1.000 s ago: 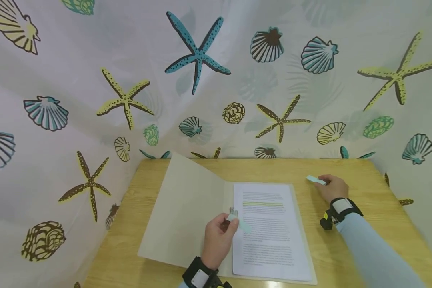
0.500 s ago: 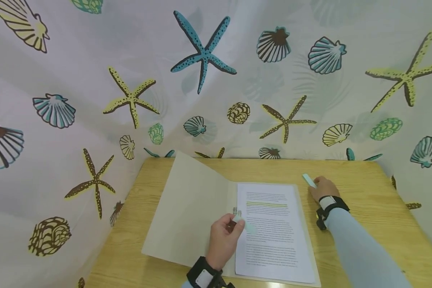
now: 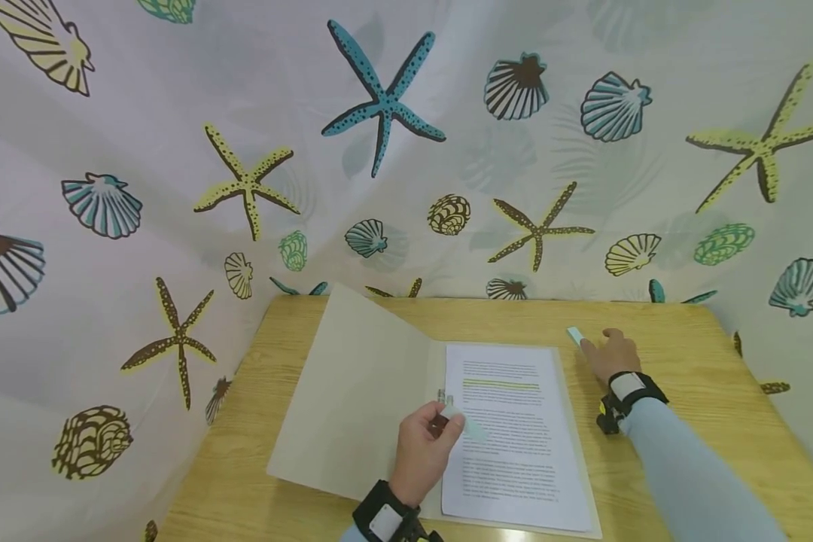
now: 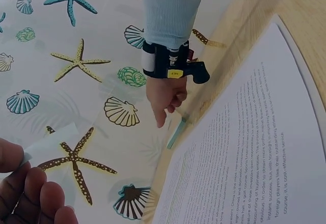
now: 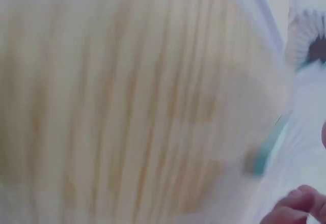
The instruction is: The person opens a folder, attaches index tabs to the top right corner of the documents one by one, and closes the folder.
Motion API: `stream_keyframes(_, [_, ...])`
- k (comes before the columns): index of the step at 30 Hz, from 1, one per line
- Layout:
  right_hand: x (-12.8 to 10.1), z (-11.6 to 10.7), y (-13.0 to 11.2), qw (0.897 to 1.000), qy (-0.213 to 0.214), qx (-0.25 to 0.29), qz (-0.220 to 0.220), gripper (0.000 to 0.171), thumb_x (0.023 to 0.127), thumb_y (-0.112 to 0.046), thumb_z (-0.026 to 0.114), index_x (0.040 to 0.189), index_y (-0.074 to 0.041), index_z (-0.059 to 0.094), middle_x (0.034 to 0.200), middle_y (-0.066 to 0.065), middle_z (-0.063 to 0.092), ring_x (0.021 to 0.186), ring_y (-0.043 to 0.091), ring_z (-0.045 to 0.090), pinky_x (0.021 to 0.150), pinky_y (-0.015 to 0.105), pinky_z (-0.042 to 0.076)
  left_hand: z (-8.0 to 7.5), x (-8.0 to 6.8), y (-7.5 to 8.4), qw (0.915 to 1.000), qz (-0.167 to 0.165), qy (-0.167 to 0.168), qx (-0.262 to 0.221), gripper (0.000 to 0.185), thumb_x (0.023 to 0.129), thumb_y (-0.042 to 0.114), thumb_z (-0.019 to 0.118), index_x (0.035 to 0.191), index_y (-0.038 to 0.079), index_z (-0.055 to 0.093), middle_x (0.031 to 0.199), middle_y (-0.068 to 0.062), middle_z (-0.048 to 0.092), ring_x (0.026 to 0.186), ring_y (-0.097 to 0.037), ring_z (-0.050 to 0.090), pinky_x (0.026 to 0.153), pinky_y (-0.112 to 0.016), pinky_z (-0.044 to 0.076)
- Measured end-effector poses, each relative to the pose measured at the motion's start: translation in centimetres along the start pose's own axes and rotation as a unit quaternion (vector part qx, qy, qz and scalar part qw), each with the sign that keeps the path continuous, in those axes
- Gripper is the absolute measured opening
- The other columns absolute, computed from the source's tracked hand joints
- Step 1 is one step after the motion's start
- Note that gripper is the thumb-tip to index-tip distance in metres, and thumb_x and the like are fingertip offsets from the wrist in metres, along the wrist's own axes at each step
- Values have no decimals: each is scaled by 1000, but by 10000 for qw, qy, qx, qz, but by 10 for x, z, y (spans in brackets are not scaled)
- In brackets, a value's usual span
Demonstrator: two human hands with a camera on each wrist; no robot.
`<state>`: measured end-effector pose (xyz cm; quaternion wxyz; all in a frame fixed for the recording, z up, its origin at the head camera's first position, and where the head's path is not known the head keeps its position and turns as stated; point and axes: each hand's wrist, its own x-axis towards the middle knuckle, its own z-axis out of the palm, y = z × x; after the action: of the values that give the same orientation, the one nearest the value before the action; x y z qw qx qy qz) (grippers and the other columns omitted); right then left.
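Left hand (image 3: 421, 450) pinches a small pale strip (image 3: 470, 427) over the printed page (image 3: 508, 444). Right hand (image 3: 613, 354), fingers relaxed, touches another strip (image 3: 574, 336) on the table (image 3: 684, 361). Light, flimsy; best pinched by an edge.

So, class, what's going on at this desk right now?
A person sits at a wooden table with an open folder holding a printed page, one line of it highlighted. The left hand pinches a small pale strip over the page's left edge. The right hand rests on the table to the right of the folder, its fingers at a pale green strip; whether it grips that strip is not clear.
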<state>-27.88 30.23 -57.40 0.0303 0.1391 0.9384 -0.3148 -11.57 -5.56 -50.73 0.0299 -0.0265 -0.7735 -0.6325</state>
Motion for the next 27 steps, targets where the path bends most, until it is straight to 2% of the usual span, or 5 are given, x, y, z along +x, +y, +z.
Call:
stream_keyframes(4, [-23, 0, -27, 9960, 346, 238, -794, 62, 98, -44, 48, 134, 6, 46, 117, 32, 49, 100, 44, 51, 75, 51, 46, 1, 1, 0, 10000, 4, -27, 84, 9, 86, 22, 71, 88, 13, 68, 78, 5, 64, 71, -11, 60, 65, -24, 48])
stream_keyframes(8, [-58, -2, -65, 9844, 57, 503, -1687, 43, 98, -39, 53, 118, -2, 61, 101, 14, 59, 82, 27, 52, 63, 35, 43, 4, 1, -2, 9998, 126, -123, 37, 9, 84, 20, 73, 87, 13, 67, 80, 5, 65, 72, -10, 61, 65, -25, 49])
stream_keyframes(15, [-119, 1, -127, 9368, -1003, 1385, -3052, 17, 96, -24, 61, 105, -11, 67, 87, 1, 64, 68, 17, 51, 55, 24, 42, 9, 1, -2, 9984, 441, -358, 7, 9, 85, 18, 72, 87, 11, 67, 82, 5, 66, 71, -8, 62, 64, -24, 51])
stream_keyframes(20, [-151, 5, -147, 9091, -1337, 1743, -3540, 12, 93, -8, 62, 104, -8, 66, 93, 3, 65, 71, 17, 51, 59, 25, 43, 15, 3, -3, 9965, 713, -427, 27, 14, 86, 17, 71, 89, 4, 67, 83, 2, 67, 71, -7, 63, 64, -24, 52])
stream_keyframes(27, [-170, 20, -145, 8956, -1436, 2128, -3632, 9, 91, -17, 67, 100, -16, 68, 91, -4, 66, 78, 11, 56, 64, 26, 45, 22, 4, -1, 9939, 1046, -348, 26, 12, 86, 21, 72, 84, 9, 68, 81, 2, 68, 68, -4, 63, 61, -23, 52])
